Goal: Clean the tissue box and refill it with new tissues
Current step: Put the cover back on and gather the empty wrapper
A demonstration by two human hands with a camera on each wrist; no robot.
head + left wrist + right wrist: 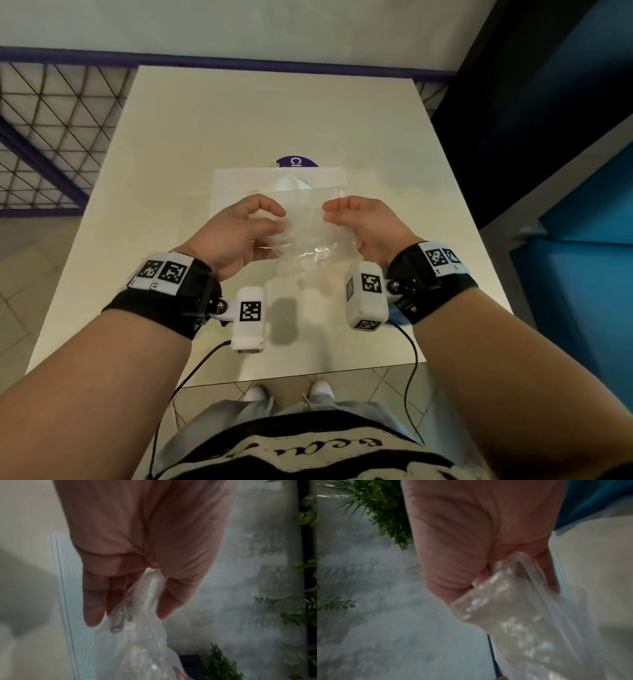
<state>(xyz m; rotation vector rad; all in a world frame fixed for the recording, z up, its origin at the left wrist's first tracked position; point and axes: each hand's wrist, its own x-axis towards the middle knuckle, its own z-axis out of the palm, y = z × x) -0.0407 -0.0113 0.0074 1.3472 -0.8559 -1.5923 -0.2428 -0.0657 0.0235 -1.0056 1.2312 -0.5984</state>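
A crumpled clear plastic wrapper [310,236] hangs above the table between both hands. My left hand [239,233] pinches its left side, and the film [145,601] shows between thumb and fingers in the left wrist view. My right hand [359,222] grips the right side, where the wrapper [513,608] bunches against the palm. Behind the hands a flat white stack of tissues [236,185] lies on the table, partly hidden by the wrapper. No tissue box can be made out.
The white table [171,171] reaches to a purple-edged wall base. A purple round sticker [296,161] lies beyond the tissues. A wire grid fence [51,130] stands at left, blue panels [582,222] at right. Green plants [382,507] show in the wrist views.
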